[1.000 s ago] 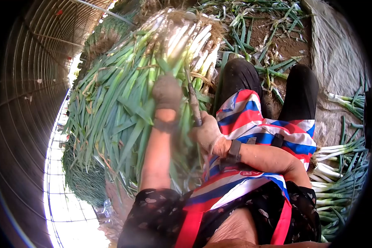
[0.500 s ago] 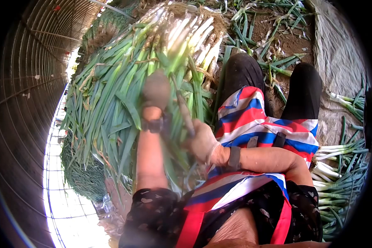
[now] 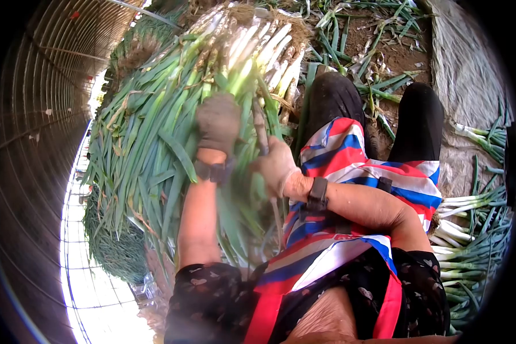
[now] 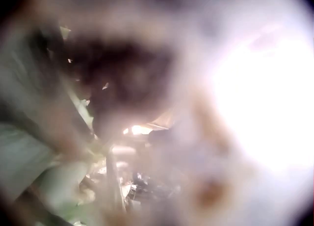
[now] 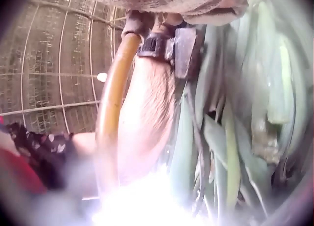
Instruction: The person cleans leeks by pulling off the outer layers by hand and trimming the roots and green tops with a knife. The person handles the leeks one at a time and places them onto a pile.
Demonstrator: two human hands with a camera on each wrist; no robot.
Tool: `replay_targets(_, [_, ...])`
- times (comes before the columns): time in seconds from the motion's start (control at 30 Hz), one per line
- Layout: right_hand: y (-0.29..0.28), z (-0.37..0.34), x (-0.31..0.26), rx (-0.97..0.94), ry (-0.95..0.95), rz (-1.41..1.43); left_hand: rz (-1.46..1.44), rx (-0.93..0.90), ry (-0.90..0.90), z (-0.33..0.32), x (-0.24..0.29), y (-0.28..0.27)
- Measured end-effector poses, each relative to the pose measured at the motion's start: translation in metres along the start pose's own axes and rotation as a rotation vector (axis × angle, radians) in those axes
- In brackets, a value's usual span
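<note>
Green onions [image 3: 166, 129] lie heaped, roots [image 3: 297, 27] along the far edge. Right hand [image 3: 276, 166] grips the wand [image 3: 260, 126]; left hand [image 3: 218, 121] overlies the leaves [image 3: 135, 155]; its finger closure cannot be determined. Caution: wand contact could bruise leaves; slack left-hand hold could scatter them.

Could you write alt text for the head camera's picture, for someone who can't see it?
At a large pile of green onions, a person's gloved right hand grips a rod, with the gloved left hand just to its left. The person wears a red, white and blue apron; more onions lie at the picture's right edge.
</note>
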State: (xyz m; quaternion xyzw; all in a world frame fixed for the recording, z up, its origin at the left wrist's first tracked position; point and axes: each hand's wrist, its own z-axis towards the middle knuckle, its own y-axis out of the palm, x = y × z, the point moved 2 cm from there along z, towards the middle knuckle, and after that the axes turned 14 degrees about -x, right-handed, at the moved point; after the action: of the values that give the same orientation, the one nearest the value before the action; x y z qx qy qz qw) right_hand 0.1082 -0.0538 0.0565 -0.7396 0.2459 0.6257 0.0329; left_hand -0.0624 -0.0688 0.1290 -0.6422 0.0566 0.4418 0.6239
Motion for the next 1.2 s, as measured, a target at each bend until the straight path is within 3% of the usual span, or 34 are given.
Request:
replay_targets(0.17, [-0.030,-0.002,-0.031,-0.107,0.009,0.294,0.000,-0.093,-0.051,-0.011,0.015,-0.027])
replay_targets(0.23, [-0.017,0.012,-0.007,0.009,0.020,0.083,0.026,-0.111,-0.088,-0.013,0.018,-0.020])
replay_targets(0.37, [-0.024,0.014,-0.015,-0.064,-0.009,0.049,0.004,-0.155,-0.178,-0.012,0.018,-0.015])
replay_targets(0.47, [-0.042,0.017,-0.032,-0.052,0.050,0.135,0.042,-0.299,0.007,-0.011,0.003,-0.009])
replay_targets(0.57, [-0.061,0.002,-0.058,-0.081,0.086,0.226,-0.123,-0.224,0.204,-0.021,-0.015,-0.018])
replay_targets(0.6, [-0.065,0.001,-0.059,-0.086,0.091,0.253,-0.286,-0.134,0.115,-0.026,-0.008,-0.033])
replay_targets(0.73, [-0.075,0.002,-0.057,-0.123,0.155,0.364,-0.218,-0.125,0.169,-0.053,-0.001,-0.036])
replay_targets(0.83, [-0.067,0.023,-0.030,-0.092,0.001,0.180,-0.218,-0.124,0.398,-0.070,-0.002,-0.055])
replay_targets(0.9, [-0.063,0.028,-0.012,-0.104,-0.056,0.143,-0.309,-0.262,0.322,-0.086,-0.003,-0.045])
replay_targets(1.0, [-0.077,-0.001,-0.057,-0.198,0.031,0.292,-0.421,-0.355,0.233,-0.108,0.002,-0.046])
replay_targets(1.13, [-0.083,0.019,-0.041,-0.268,0.037,0.239,-0.324,-0.429,0.368,-0.129,0.004,-0.064])
replay_targets(1.2, [-0.077,0.019,-0.039,-0.215,-0.073,0.129,-0.936,-0.518,0.101,-0.142,-0.006,-0.053])
